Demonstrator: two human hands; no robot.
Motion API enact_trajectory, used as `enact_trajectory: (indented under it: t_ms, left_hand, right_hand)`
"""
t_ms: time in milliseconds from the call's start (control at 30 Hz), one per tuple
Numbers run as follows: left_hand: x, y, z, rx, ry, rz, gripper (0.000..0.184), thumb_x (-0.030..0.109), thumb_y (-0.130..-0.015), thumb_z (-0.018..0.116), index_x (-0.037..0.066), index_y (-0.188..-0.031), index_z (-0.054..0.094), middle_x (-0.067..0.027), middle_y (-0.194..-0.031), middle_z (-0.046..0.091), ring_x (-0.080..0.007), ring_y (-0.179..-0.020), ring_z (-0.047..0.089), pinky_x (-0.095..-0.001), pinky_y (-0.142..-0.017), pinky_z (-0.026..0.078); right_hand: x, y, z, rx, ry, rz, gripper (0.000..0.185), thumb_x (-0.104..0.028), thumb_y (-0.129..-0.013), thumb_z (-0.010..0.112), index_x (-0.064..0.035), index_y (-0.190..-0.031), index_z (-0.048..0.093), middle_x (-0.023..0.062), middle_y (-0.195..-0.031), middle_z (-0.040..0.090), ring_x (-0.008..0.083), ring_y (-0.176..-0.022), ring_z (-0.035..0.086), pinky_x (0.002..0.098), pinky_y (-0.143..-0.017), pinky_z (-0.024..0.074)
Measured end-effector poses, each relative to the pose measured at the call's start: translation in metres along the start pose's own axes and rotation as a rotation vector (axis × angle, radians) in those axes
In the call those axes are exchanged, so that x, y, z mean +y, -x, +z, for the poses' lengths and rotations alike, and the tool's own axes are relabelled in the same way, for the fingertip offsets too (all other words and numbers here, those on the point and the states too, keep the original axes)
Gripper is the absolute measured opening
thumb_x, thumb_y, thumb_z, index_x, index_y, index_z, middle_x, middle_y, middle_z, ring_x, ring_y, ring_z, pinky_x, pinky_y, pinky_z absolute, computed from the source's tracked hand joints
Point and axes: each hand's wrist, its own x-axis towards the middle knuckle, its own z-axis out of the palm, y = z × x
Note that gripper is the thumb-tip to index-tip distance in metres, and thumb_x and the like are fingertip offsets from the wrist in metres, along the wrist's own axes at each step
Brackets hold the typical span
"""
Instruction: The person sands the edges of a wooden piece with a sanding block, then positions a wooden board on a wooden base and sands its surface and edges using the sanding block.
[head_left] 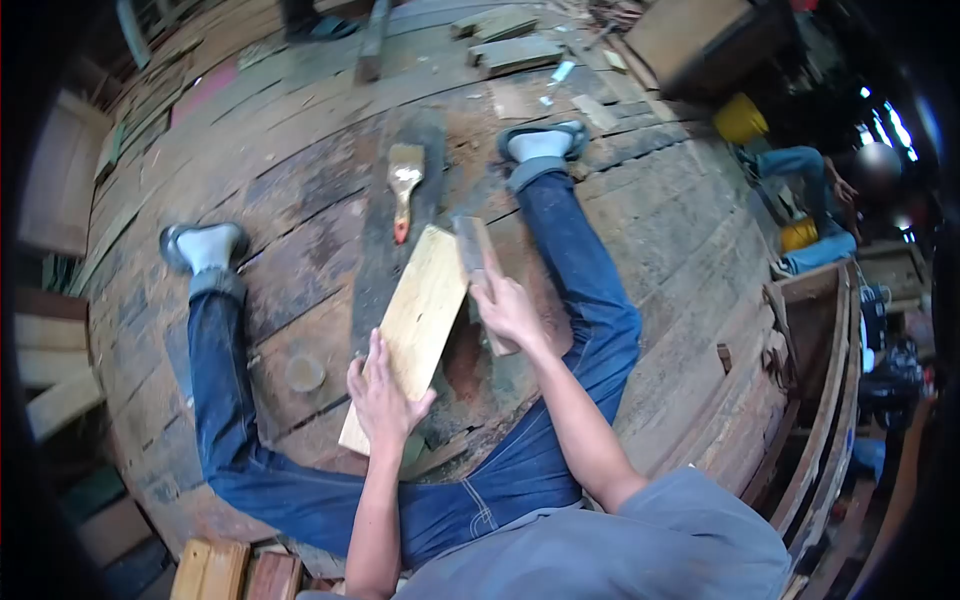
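A pale wooden board [425, 310] lies slanted between my legs, its far end near a paintbrush [405, 185] with a light handle and red tip. My left hand [385, 395] rests on the board's near part, fingers spread over its left side. My right hand [510, 310] is wrapped round a long wooden tool [483, 250] with a flat greyish face, held along the board's right edge. What exactly the tool is I cannot tell. A dark plank [420, 130] lies under the brush.
A small round clear container [304, 373] stands left of the board. Wood pieces [515, 55] lie at the far side. Stacked blocks [212, 570] sit at lower left. A wooden frame [845, 350] and a seated person [820, 190] are at right, near a yellow container [740, 119].
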Motion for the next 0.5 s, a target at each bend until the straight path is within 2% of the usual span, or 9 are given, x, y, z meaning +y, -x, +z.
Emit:
enact_trajectory:
  t_ms: [100,167,200,233,300,333,367,433,500]
  left_hand:
    - [-0.001,0.001,-0.002,0.032,0.054,0.041,0.115,0.044,-0.06,0.087,0.003,-0.154,0.035,-0.0078,-0.167,0.033,-0.041,-0.136,0.039,-0.0477,-0.123,0.024]
    - [-0.011,0.002,0.007,0.115,0.103,0.157,0.116,0.045,-0.06,0.087,0.002,-0.154,0.034,-0.0137,-0.167,0.032,-0.0422,-0.136,0.039,-0.0488,-0.123,0.023]
    - [-0.011,0.002,0.008,0.087,0.071,0.143,0.118,0.047,-0.06,0.086,0.001,-0.155,0.033,-0.0156,-0.166,0.032,-0.0427,-0.137,0.039,-0.0484,-0.123,0.023]
    - [-0.01,0.0,0.008,0.06,0.04,0.126,0.119,0.049,-0.06,0.085,0.001,-0.155,0.032,-0.0175,-0.165,0.033,-0.0431,-0.137,0.039,-0.0481,-0.123,0.023]
    - [-0.003,-0.004,0.006,0.036,0.032,0.051,0.122,0.054,-0.06,0.084,0.0,-0.156,0.03,-0.018,-0.163,0.035,-0.0434,-0.138,0.037,-0.0494,-0.122,0.024]
    - [0.0,-0.008,0.008,0.049,0.009,0.014,0.122,0.058,-0.062,0.082,0.001,-0.157,0.03,-0.0176,-0.161,0.037,-0.0442,-0.139,0.035,-0.0526,-0.12,0.026]
    - [0.002,-0.014,0.01,0.108,0.004,0.028,0.119,0.059,-0.065,0.081,0.002,-0.157,0.03,-0.0156,-0.16,0.038,-0.0449,-0.138,0.034,-0.0562,-0.119,0.027]
    - [0.019,-0.035,-0.002,0.113,0.001,0.058,0.119,0.064,-0.068,0.077,0.002,-0.158,0.029,-0.0134,-0.162,0.036,-0.0462,-0.136,0.037,-0.0559,-0.119,0.028]
    - [0.021,-0.047,0.003,0.106,-0.041,0.106,0.12,0.064,-0.069,0.077,0.002,-0.159,0.028,-0.0125,-0.164,0.034,-0.0462,-0.135,0.038,-0.0552,-0.119,0.029]
  right_hand:
    - [0.027,-0.037,0.009,-0.017,-0.058,-0.002,0.062,-0.031,-0.096,0.059,-0.0021,-0.149,0.046,0.032,-0.106,0.07,0.047,-0.097,0.069,0.0543,-0.087,0.0544]
    - [0.028,-0.038,0.006,0.013,-0.125,-0.004,0.062,-0.035,-0.097,0.06,-0.0095,-0.152,0.046,0.0303,-0.106,0.07,0.0474,-0.098,0.069,0.0537,-0.086,0.0551]
    - [0.045,-0.042,0.015,0.009,-0.14,0.003,0.064,-0.038,-0.098,0.061,-0.0176,-0.156,0.043,0.0297,-0.113,0.07,0.0469,-0.103,0.069,0.0518,-0.09,0.0548]
    - [0.057,-0.042,0.018,-0.027,-0.186,0.03,0.068,-0.038,-0.097,0.062,-0.0202,-0.159,0.039,0.0281,-0.128,0.066,0.0451,-0.117,0.065,0.0498,-0.1,0.0513]
    - [0.062,-0.031,0.017,-0.018,-0.356,0.001,0.078,-0.036,-0.094,0.067,-0.0159,-0.162,0.034,0.0274,-0.146,0.056,0.0411,-0.136,0.055,0.0451,-0.113,0.0423]
    - [0.062,-0.024,0.017,-0.013,-0.343,0.001,0.083,-0.035,-0.091,0.07,-0.0119,-0.161,0.033,0.0286,-0.145,0.055,0.0412,-0.135,0.055,0.0452,-0.113,0.0424]
    - [0.074,-0.023,0.033,0.085,-0.407,-0.116,0.085,-0.034,-0.088,0.072,-0.01,-0.161,0.034,0.0297,-0.137,0.061,0.043,-0.128,0.06,0.0466,-0.107,0.0472]
    - [0.051,-0.003,0.009,-0.028,-0.277,0.039,0.087,-0.029,-0.089,0.07,-0.0063,-0.162,0.028,0.0322,-0.143,0.055,0.0459,-0.128,0.058,0.0461,-0.108,0.0469]
    - [0.039,0.003,0.001,-0.07,-0.245,0.078,0.085,-0.03,-0.09,0.067,-0.0061,-0.162,0.028,0.0319,-0.139,0.057,0.051,-0.121,0.059,0.0493,-0.101,0.0495]
